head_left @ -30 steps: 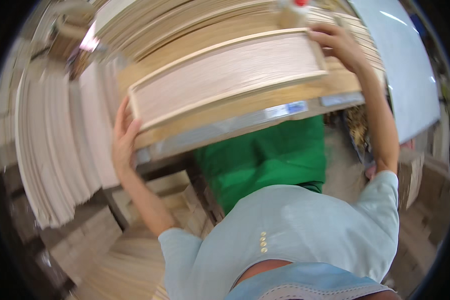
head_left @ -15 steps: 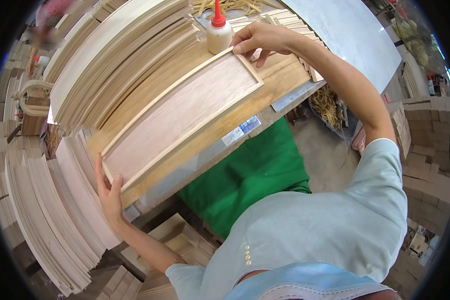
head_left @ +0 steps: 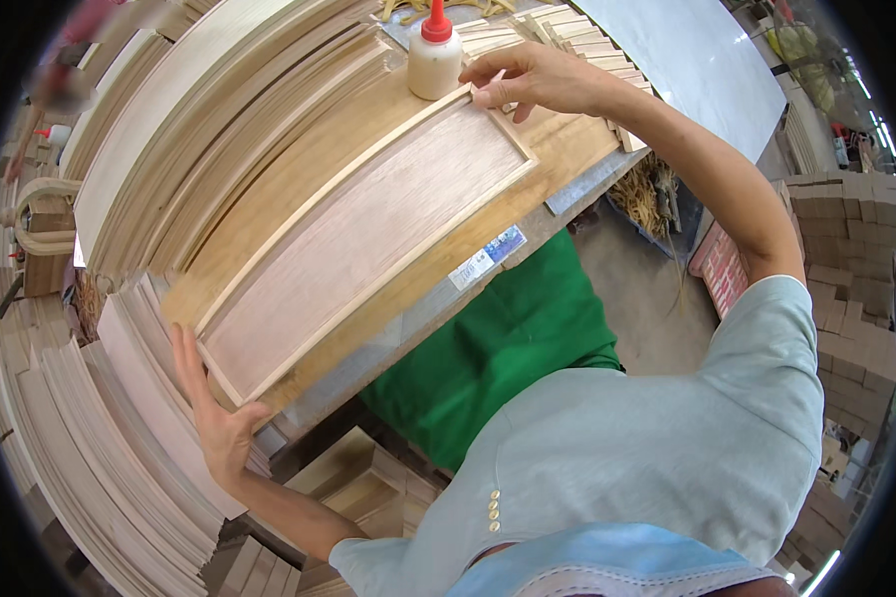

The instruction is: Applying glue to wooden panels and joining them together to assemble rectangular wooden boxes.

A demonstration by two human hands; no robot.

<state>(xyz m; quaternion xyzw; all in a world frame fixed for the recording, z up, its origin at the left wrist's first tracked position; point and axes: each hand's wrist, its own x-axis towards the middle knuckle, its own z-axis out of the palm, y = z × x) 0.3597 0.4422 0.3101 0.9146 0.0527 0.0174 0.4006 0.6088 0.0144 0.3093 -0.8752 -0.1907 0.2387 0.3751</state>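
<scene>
A shallow, light wooden tray-like panel (head_left: 368,234), with thin raised strips round its edges, lies slantwise on the wooden board (head_left: 393,284) of the workbench. At its far right corner, the thumb and forefinger of my right hand (head_left: 538,82) close on the edge strip. My left hand (head_left: 221,423) rests against the near left short end, fingers stretched along the outside and the thumb spread by the near corner. Just beyond the right hand's fingertips, a white squeeze bottle (head_left: 434,68) with a red nozzle stands upright.
Tall stacks of thin wooden boards (head_left: 209,119) line the far left side. More boards (head_left: 119,438) stand at the left. Short wooden strips (head_left: 558,35) lie behind the right hand. Green cloth (head_left: 508,348) hangs below the bench edge, and a tub of shavings (head_left: 647,204) stands right.
The left hand's thumb has moved off the panel's inner face to its near corner, and the fingers have spread. The right hand stays at the far corner.
</scene>
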